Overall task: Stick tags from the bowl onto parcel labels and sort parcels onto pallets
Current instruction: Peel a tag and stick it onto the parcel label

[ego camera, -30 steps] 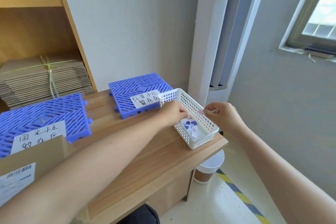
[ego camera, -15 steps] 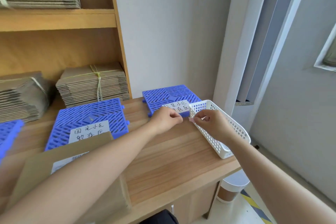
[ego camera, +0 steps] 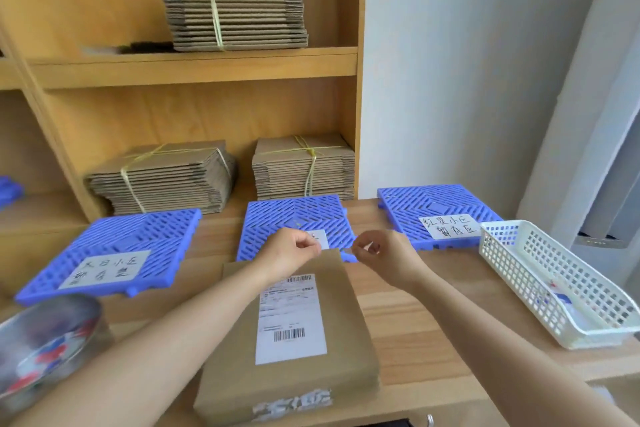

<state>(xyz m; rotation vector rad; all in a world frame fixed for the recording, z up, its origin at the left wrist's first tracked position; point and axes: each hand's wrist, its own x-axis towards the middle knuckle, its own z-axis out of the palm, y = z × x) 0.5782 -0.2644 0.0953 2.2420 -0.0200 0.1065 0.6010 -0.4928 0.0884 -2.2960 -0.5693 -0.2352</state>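
A brown cardboard parcel point(ego camera: 346, 340) lies flat at the middle of the table, with its white barcode label point(ego camera: 291, 319) facing up. Both hands hover over its far edge, a little apart. My right hand point(ego camera: 384, 255) pinches a small pale tag point(ego camera: 369, 247) between thumb and fingers. My left hand point(ego camera: 289, 253) has its fingers curled with the thumb against the forefinger; whether anything is between them is hidden. A metal bowl point(ego camera: 20, 329) with red and blue tags stands at the lower left. Three blue pallets point(ego camera: 114, 239) point(ego camera: 294, 215) point(ego camera: 433, 204) with handwritten signs lie behind the parcel.
A white slotted basket point(ego camera: 519, 274) holding a few paper bits sits at the table's right end. Bundles of flat cardboard point(ego camera: 166, 177) fill the wooden shelf behind the pallets. The table's front edge runs just under the parcel.
The view has swung left from the basket to the parcel. Both hands moved left from the basket to above the parcel's far edge and drew apart.
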